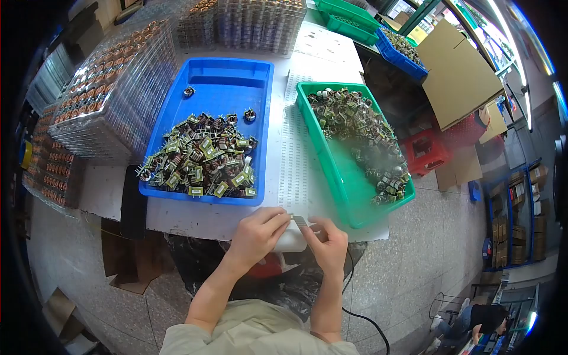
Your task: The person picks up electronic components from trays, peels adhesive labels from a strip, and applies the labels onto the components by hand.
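Observation:
My left hand (258, 235) is at the table's front edge, its thumb and fingertips pinched together. Close to its right, my right hand (328, 241) has bent fingers closed at the tips. Between the fingertips shows a small brownish-grey piece (299, 220), too small to name and partly covered by the fingers. Under the hands is a smooth white object (291, 239), mostly hidden. Just beyond lies a sheet of small printed labels (294, 168). A blue tray (204, 200) at the left holds a heap of wire-wound coils (204, 157) on small green-yellow boards.
A green tray (337, 177) with more coils stands at the right. Stacked clear trays of copper coils (112, 89) rise at the left, with others behind. A red stool (427, 151) and cardboard (452, 74) are right of the table. A person (482, 319) sits far right.

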